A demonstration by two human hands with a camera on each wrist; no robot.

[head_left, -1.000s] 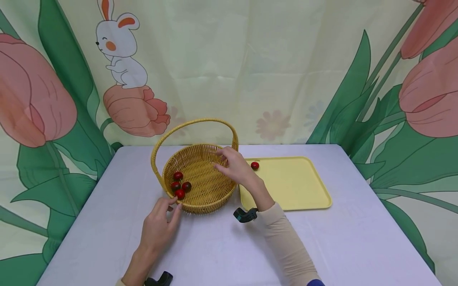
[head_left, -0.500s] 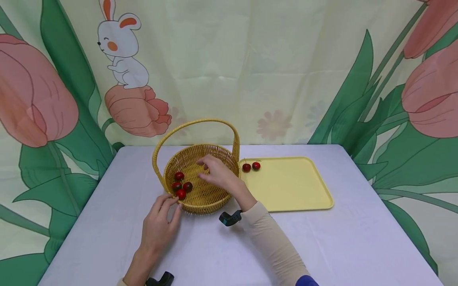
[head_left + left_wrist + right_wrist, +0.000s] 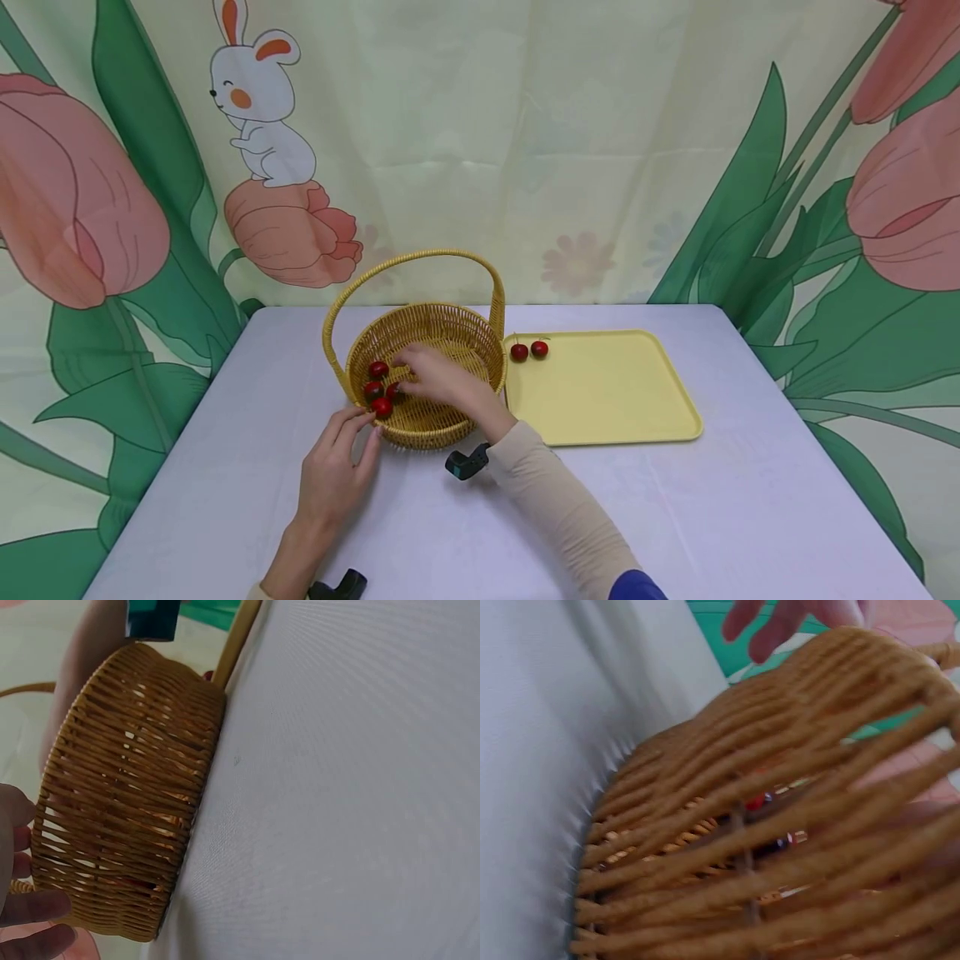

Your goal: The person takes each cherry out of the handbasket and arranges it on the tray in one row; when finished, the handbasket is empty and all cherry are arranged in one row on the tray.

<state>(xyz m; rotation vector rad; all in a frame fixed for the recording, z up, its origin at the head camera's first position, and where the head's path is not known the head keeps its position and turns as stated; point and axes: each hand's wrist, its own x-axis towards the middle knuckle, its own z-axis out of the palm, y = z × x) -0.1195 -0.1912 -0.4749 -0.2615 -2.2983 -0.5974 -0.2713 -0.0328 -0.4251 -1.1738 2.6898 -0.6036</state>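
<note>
I have a pale-clothed table (image 3: 750,500) before a cream backdrop (image 3: 600,125), its printed rabbit (image 3: 281,152) at eleven o'clock. Inside my wicker basket (image 3: 397,327), four cherries (image 3: 382,407) cluster between eight and nine; my right hand (image 3: 441,380) bends over them, and I cannot tell if it pinches one. My left hand (image 3: 334,468), loosely spread, has its fingertips at the rim around seven. Toward three, a yellow tray (image 3: 607,392) bears two more cherries (image 3: 539,350)

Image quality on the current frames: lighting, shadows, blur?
Head: evenly lit and mostly crisp, faint soft shadow on the tablecloth beside the right sleeve; left wrist: dimmer, basket weave readable, soft shadow near its lower end; right wrist: also dim, close-up weave looks soft, can't tell if that's focus or motion.
</note>
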